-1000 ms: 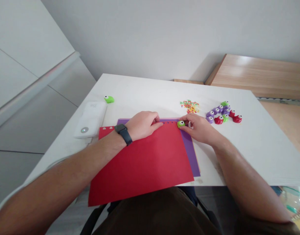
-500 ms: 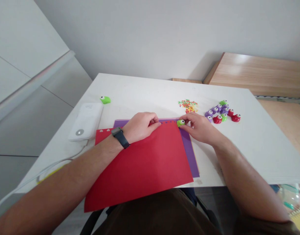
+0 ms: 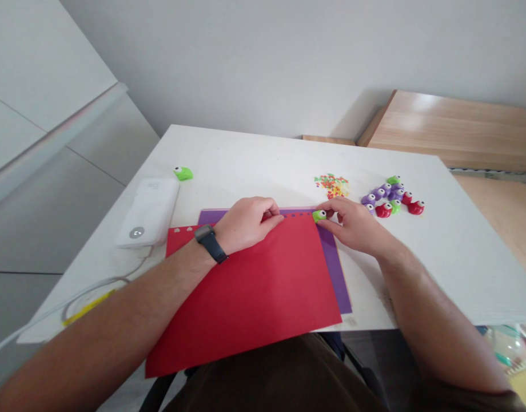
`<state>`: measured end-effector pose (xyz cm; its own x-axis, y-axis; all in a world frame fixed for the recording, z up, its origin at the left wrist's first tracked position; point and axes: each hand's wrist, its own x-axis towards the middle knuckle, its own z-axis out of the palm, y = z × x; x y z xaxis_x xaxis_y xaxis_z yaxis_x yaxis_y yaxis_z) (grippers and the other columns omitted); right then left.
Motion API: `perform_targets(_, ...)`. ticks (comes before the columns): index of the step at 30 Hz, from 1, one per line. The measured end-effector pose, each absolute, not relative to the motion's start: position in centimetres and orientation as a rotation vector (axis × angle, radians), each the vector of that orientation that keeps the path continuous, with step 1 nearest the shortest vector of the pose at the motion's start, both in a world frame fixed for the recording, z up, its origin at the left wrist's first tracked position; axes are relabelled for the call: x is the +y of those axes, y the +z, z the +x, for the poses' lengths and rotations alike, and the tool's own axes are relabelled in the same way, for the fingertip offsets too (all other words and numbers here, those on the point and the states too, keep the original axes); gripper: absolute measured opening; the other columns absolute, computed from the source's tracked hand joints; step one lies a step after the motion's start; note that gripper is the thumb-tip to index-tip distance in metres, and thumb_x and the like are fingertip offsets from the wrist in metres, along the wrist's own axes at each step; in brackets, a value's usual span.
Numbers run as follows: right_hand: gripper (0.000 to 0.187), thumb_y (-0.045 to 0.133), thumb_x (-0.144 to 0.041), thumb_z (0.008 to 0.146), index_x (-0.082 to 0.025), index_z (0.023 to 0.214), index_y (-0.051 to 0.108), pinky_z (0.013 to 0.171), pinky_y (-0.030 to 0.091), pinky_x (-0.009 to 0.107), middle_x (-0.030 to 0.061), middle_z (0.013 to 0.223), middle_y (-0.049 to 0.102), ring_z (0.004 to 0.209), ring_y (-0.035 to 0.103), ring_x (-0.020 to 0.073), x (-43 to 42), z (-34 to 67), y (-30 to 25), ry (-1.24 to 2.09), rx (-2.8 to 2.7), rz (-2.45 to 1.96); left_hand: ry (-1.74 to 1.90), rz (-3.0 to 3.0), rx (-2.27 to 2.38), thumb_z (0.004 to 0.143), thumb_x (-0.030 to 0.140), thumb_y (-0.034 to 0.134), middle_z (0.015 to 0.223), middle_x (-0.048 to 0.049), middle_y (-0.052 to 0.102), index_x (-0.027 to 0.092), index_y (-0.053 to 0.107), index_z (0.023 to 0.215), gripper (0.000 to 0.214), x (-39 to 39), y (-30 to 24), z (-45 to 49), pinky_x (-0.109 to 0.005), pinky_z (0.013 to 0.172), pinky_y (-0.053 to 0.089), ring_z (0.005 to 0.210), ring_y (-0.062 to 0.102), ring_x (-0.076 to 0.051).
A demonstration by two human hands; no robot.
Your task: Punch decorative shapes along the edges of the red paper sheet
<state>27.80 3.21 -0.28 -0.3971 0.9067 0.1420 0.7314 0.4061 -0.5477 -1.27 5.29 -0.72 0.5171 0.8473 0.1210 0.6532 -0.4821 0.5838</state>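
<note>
A red sheet of paper (image 3: 250,286) lies over a purple sheet (image 3: 334,269), its lower part hanging past the table's front edge. Small punched shapes run along its top edge, heart-like at the left end. My left hand (image 3: 252,223), wearing a dark watch, is closed on the paper's top edge near the middle, thumb on top and fingers curled. At the top right corner, my right hand (image 3: 349,220) grips a small green craft punch (image 3: 319,216) between thumb and fingers. The punch sits at the sheet's edge; whether the paper is inside its slot is hard to see.
Loose coloured paper cutouts (image 3: 333,186) lie behind my right hand. Several purple, red and green punches (image 3: 389,197) cluster at the right. Another green punch (image 3: 183,173) stands at the far left, behind a white power bank (image 3: 149,212) with a cable.
The camera view has shifted slightly. Both hands keep their holds on the paper and the green punch, with almost no movement between them.
</note>
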Motion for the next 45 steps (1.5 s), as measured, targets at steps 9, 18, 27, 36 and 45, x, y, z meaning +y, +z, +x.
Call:
perform_targets(9,0.021,0.072,-0.026,0.094,-0.021,0.115,0.075,0.078,0.049,0.034,0.005,0.094,0.072,0.083,0.064,0.0195,2.9,27.5,0.2,0.541,-2.288,-1.374,0.543,2.306,1.226,0.099,0.035,0.063,0.086,-0.004,0.075,0.019,0.071,0.09,0.019,5.4,-1.0,-1.1,-0.029,0.07,0.048,0.078,0.068,-0.019)
perform_targets(18,0.022,0.073,-0.024,0.094,-0.02,0.115,0.075,0.081,0.051,0.035,0.0054,0.095,0.073,0.086,0.067,0.0201,2.8,27.6,0.3,0.52,-2.294,-1.341,0.527,2.322,1.241,0.098,0.035,0.064,0.085,-0.0034,0.075,0.02,0.072,0.09,0.019,5.4,-1.0,-1.1,-0.029,0.069,0.046,0.078,0.067,-0.019)
perform_targets(27,0.02,0.074,-0.023,0.092,-0.02,0.112,0.076,0.085,0.052,0.036,0.0062,0.095,0.072,0.088,0.068,0.0213,2.7,27.5,0.4,0.461,-2.328,-1.319,0.52,2.337,1.256,0.098,0.035,0.064,0.086,-0.0036,0.075,0.02,0.072,0.09,0.019,5.4,-1.0,-1.0,-0.03,0.069,0.046,0.078,0.068,-0.019)
perform_targets(36,0.019,0.074,-0.026,0.093,-0.02,0.111,0.076,0.082,0.053,0.036,0.006,0.093,0.073,0.084,0.069,0.0202,2.5,27.4,0.9,0.492,-2.301,-1.317,0.52,2.34,1.254,0.098,0.035,0.063,0.086,-0.0039,0.075,0.02,0.072,0.091,0.018,5.4,-1.2,-1.0,-0.03,0.07,0.047,0.079,0.068,-0.02)
perform_targets(45,0.021,0.074,-0.026,0.093,-0.02,0.113,0.077,0.081,0.053,0.035,0.0052,0.094,0.073,0.084,0.068,0.0192,2.5,27.3,1.1,0.554,-2.266,-1.332,0.519,2.343,1.261,0.098,0.035,0.063,0.086,-0.0045,0.075,0.02,0.071,0.091,0.018,5.3,-1.1,-1.0,-0.03,0.07,0.047,0.079,0.068,-0.02)
